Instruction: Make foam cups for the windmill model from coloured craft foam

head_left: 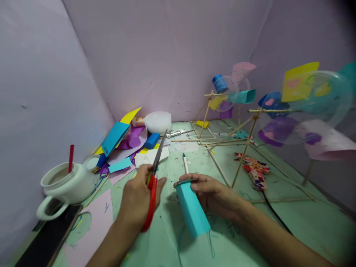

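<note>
**Scissors left, teal roll right**

Your left hand [139,198] has its grip closed through the red handles of the scissors [154,178]. The blades are together and point away from you, over the tabletop [278,218]. Your right hand [214,193] is clamped on the far end of the teal roll [192,211], thumb and fingers pinching its rim. The roll slants back toward you, near end low; whether it touches the tabletop, I can't tell.

That roll looks like thin paper, hollow and light. Squeeze hard and I'd expect it to crush or crease. The rim, where you have it, seems the sound place to hold, and a light pinch should do. The scissors are the stiff, heavier piece, with sharp tips.

The roll sits just beside the scissors, on their right, with a narrow gap between your two hands.

Further out, a white pen [185,163] lies just beyond your right fingers. Coloured scraps [122,142] are heaped behind the blades, a mug [69,183] stands far left, and sticks [219,168] stand to the right.
</note>
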The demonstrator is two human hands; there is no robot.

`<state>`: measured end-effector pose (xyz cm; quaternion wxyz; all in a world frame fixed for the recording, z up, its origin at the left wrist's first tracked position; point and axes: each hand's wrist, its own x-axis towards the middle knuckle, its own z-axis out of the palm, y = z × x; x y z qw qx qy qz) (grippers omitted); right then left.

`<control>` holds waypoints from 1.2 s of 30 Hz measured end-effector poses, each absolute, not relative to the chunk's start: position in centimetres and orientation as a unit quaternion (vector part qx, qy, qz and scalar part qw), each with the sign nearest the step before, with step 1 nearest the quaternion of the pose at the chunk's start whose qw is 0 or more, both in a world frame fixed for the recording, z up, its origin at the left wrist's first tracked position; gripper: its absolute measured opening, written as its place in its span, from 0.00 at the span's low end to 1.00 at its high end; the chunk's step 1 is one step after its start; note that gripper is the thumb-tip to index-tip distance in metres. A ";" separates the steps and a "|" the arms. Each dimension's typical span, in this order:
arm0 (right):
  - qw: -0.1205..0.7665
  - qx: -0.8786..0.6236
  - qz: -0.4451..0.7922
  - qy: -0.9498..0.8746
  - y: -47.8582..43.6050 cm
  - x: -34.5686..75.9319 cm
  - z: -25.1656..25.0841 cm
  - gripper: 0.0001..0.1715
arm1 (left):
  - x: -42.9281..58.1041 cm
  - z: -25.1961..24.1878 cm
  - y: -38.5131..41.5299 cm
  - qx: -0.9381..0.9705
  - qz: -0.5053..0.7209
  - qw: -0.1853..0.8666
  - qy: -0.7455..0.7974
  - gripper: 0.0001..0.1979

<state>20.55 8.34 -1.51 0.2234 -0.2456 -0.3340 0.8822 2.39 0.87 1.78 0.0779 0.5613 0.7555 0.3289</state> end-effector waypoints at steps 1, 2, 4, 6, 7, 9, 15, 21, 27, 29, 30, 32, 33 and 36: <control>0.227 -0.245 0.883 -0.330 8.5 20.6 -1.5 0.20 | 1.5 1.9 1.2 0.552 0.251 0.060 0.793 0.13; 0.231 -0.247 0.883 -0.326 8.6 20.6 -1.5 0.19 | 0.7 1.8 1.5 0.544 0.169 0.047 0.820 0.12; 0.239 -0.256 0.883 -0.312 8.7 20.5 -1.7 0.17 | -0.8 1.5 2.1 0.532 0.047 0.035 0.845 0.13; 0.247 -0.268 0.883 -0.296 8.6 20.3 -1.9 0.14 | -1.9 1.1 2.5 0.532 -0.006 0.035 0.846 0.14; 0.249 -0.273 0.882 -0.293 8.6 20.2 -2.0 0.13 | -2.3 0.8 2.6 0.534 -0.014 0.037 0.844 0.13; 0.248 -0.277 0.881 -0.292 8.5 20.1 -2.2 0.11 | -2.8 0.5 2.7 0.539 -0.022 0.043 0.841 0.13; 0.238 -0.266 0.890 -0.285 8.1 19.8 -1.8 0.10 | -2.9 1.6 2.3 0.521 -0.004 0.021 0.853 0.21; 0.237 -0.255 0.888 -0.301 7.6 19.7 -1.6 0.16 | 0.6 2.5 1.9 0.560 0.349 0.276 0.698 0.15; 0.234 -0.209 0.896 -0.314 7.5 19.4 -1.7 0.14 | 3.4 2.3 1.9 0.554 0.424 0.386 0.603 0.07; 0.236 -0.211 0.895 -0.313 7.6 19.1 -1.8 0.14 | 3.5 2.1 2.0 0.556 0.433 0.365 0.608 0.07; 0.233 -0.214 0.896 -0.313 7.6 19.0 -1.8 0.15 | 3.4 1.9 2.0 0.558 0.438 0.347 0.614 0.07; 0.233 -0.232 0.891 -0.314 7.4 19.2 -1.4 0.18 | 3.3 1.4 2.0 0.564 0.443 0.305 0.627 0.07; 0.240 -0.251 0.883 -0.318 7.2 19.5 -1.0 0.20 | 3.2 1.1 2.0 0.571 0.442 0.285 0.631 0.08; 0.289 -0.337 0.811 -0.381 6.5 22.6 0.4 0.24 | 2.9 0.2 2.0 0.596 0.440 0.239 0.628 0.08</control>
